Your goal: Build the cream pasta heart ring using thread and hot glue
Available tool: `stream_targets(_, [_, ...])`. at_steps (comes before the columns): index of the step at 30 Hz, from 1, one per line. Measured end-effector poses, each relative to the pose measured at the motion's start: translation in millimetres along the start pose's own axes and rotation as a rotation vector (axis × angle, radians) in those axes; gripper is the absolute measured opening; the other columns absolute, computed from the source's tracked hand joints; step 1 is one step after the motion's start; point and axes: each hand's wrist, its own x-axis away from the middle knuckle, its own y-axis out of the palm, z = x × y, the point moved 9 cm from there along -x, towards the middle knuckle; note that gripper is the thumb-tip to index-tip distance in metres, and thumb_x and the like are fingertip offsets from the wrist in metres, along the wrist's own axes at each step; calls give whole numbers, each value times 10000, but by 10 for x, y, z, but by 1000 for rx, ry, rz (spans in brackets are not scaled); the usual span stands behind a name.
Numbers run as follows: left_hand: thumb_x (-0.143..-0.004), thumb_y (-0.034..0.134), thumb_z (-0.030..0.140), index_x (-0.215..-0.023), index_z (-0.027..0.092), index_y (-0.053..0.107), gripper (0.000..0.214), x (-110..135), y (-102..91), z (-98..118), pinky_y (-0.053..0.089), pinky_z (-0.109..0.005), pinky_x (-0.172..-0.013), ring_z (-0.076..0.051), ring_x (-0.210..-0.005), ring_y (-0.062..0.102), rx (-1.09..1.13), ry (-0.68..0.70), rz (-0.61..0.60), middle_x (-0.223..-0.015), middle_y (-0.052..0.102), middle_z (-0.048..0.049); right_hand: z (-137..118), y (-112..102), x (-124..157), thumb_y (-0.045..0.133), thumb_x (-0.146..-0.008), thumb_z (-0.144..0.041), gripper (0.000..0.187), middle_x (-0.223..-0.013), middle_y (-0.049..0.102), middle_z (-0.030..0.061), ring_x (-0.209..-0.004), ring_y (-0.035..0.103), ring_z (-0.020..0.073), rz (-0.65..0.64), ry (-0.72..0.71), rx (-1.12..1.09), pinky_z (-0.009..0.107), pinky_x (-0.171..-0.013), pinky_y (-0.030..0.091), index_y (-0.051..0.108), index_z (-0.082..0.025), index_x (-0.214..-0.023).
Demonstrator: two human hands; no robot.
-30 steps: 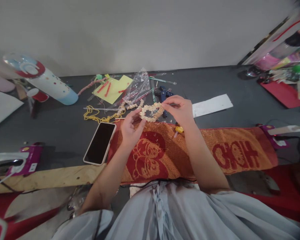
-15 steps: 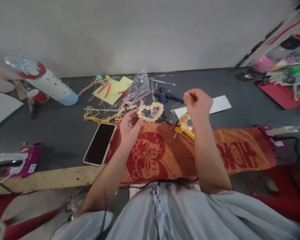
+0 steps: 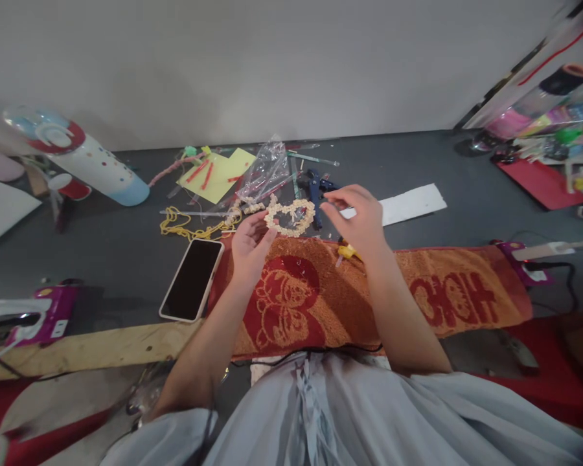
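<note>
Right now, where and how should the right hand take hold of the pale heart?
I'd pinch the heart lightly by its right rim, coming from the right: it looks a thin, open outline, and the left hand holds its left side.

From here I see a pale cream, heart-shaped loop (image 3: 309, 217), its outline bumpy with little clustered pieces and its middle open, held by its left edge in the left hand (image 3: 251, 247), near the orange-red towel's (image 3: 350, 291) far edge.
</note>
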Motion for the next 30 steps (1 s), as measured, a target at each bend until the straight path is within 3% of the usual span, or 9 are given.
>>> stream_targets(3, [-754, 797, 369, -1111, 195, 646, 424, 3, 1, -7, 570, -288, -872, -163, -969, 702, -25, 1, -5, -1022, 733, -74, -278, 184, 57, 658, -864, -307, 80, -866, 659, 51, -876, 614, 220, -20, -118, 76, 402, -813, 515, 658, -233, -895])
stream_targets(9, [-756, 796, 360, -1102, 186, 643, 416, 30, 29, 19, 566, -295, -871, -166, -959, 700, -48, -8, -13, -1024, 725, -80, -386, 433, 70, 614, -883, -205, 40, -904, 632, 76, -896, 590, 252, -83, -217, 299, 429, -824, 495, 635, -230, -907])
stream_targets(17, [-767, 782, 372, -1091, 182, 644, 400, 74, 64, 120, 564, -289, -859, -158, -947, 692, -95, 51, 1, -1044, 707, -84, -414, 452, 72, 445, -959, -164, 227, -862, 627, 93, -857, 585, 236, -70, -224, 341, 409, -792, 505, 650, -216, -875])
stream_targets(26, [-777, 773, 354, -1104, 189, 633, 392, 82, 43, 88, 564, -296, -860, -164, -965, 686, -90, 32, 17, -1072, 702, -86, -426, 477, 137, 426, -956, -140, 293, -843, 659, 82, -824, 589, 221, -60, -256, 365, 382, -758, 501, 678, -227, -835])
stream_targets(30, [-766, 781, 343, -1092, 188, 641, 388, 78, 25, 82, 569, -291, -847, -151, -932, 687, -74, 24, 32, -1030, 709, -74, -389, 362, 86, 437, -953, -156, 262, -843, 661, 82, -835, 608, 226, -8, -222, 317, 390, -785, 508, 660, -221, -832])
